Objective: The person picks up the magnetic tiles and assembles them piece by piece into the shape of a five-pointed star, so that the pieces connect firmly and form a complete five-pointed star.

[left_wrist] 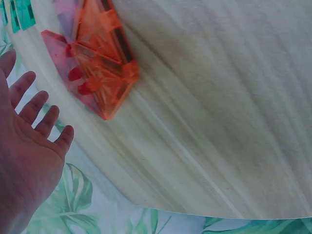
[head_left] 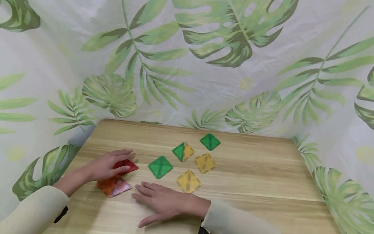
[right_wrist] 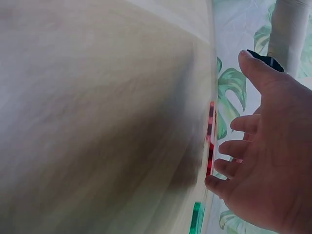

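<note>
My left hand [head_left: 105, 164] is over the translucent red triangular tiles [head_left: 133, 166], its fingers extended and the thumb lying across the red. Partly under that hand, the red tiles adjoin an orange tile piece [head_left: 105, 186] and a pink triangular tile [head_left: 122, 187]. In the left wrist view the orange tiles [left_wrist: 109, 63] lie on the tabletop beyond the spread fingers. My right hand [head_left: 165, 200] is low above the table, palm down, fingers spread and holding nothing. Its fingertips point toward the pink tile, with a gap between.
On the wooden table [head_left: 257, 175] lie a green square [head_left: 166, 166] of two triangles, a green-and-yellow one [head_left: 179, 151], two yellow ones [head_left: 182, 180] and another green one [head_left: 205, 141] near the back. Leaf-patterned cloth [head_left: 216, 84] hangs behind the table.
</note>
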### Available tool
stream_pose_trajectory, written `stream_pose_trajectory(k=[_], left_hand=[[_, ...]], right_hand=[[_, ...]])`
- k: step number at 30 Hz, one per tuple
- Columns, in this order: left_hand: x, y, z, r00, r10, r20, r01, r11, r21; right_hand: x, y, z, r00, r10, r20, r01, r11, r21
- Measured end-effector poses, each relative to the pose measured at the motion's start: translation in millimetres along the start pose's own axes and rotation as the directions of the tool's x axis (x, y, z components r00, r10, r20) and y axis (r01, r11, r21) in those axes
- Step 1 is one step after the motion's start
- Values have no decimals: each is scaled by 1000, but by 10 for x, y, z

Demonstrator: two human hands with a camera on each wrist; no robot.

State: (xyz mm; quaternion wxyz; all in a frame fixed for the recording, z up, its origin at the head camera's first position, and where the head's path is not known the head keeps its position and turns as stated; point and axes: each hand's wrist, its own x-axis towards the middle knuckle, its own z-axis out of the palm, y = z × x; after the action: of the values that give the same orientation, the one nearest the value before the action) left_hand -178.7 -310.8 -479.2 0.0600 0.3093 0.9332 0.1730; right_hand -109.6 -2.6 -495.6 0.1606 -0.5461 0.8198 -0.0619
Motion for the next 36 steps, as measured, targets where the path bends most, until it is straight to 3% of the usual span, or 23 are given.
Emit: stream_pose_trajectory(k=[6,13,19,26,32,36], left_hand=[[-75,-57,73,1000,29,-1,-29,1000,-10],[-136,-57,145,1000,1,17,0,998,-58],[-147,-51,187,1000,2,5,-2,999,-45],[-151,5,200,997,69,-34,-67,997,47],[-178,104,229,999,49,11,-49,998,37],[-204,167,246,995,98,5,-98,995,32]], right_hand=[[200,-115,24,999,17,36,-13,994,-107],[392,-183,63,998,16,66,-4,984,-178],[459,-217,100,996,53,77,-35,974,-222],[333,-191,105,997,40,69,-25,979,-204],[97,-133,114,998,9,62,1,986,-168],[-77,-89,96,998,-22,66,31,990,-139]])
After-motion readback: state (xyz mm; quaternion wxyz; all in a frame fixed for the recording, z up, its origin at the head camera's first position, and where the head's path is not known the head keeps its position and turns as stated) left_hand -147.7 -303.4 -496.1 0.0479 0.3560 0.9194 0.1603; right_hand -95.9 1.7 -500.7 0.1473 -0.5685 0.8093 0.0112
